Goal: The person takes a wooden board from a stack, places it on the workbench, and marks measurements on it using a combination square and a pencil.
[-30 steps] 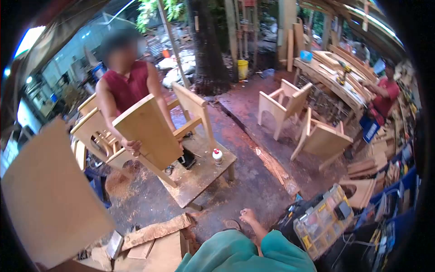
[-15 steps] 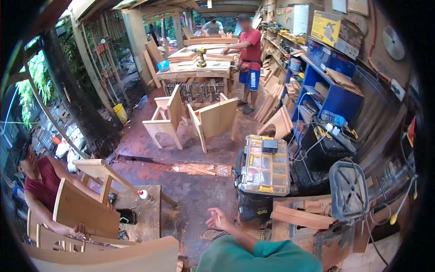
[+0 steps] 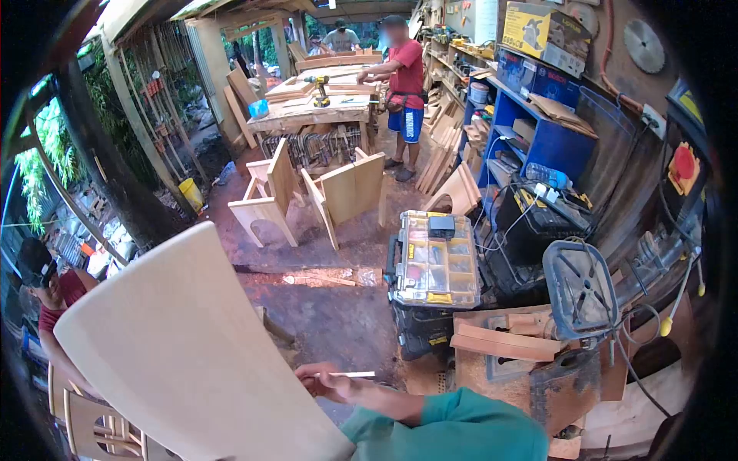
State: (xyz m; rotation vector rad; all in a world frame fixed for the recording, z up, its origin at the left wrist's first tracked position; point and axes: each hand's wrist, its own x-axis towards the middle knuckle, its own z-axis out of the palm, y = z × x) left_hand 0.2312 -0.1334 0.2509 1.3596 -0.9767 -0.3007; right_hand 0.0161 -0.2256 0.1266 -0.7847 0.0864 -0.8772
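A broad, pale curved wooden panel (image 3: 184, 338) stands raised and tilted, filling the lower left of the head view. At its right edge is my right hand (image 3: 338, 386), reaching out of a green sleeve, fingers curled and slightly blurred. A thin white stick (image 3: 355, 374), like a pencil, pokes out of that hand to the right. Some fingertips lie close against the panel edge; whether they grip it I cannot tell. My left hand is not visible. Behind the panel, the workbench seen earlier is mostly hidden.
A co-worker in a maroon shirt (image 3: 73, 286) is at the left, partly covered by the panel. Chair frames (image 3: 350, 192) stand ahead. A clear-lidded organizer case (image 3: 434, 261) sits to the right, near cut wood pieces (image 3: 503, 343). Another person in red (image 3: 405, 73) stands at the far table.
The curved panel has risen from the bottom edge and now covers the bench and much of the co-worker. My right hand has moved left and down to the panel's edge.
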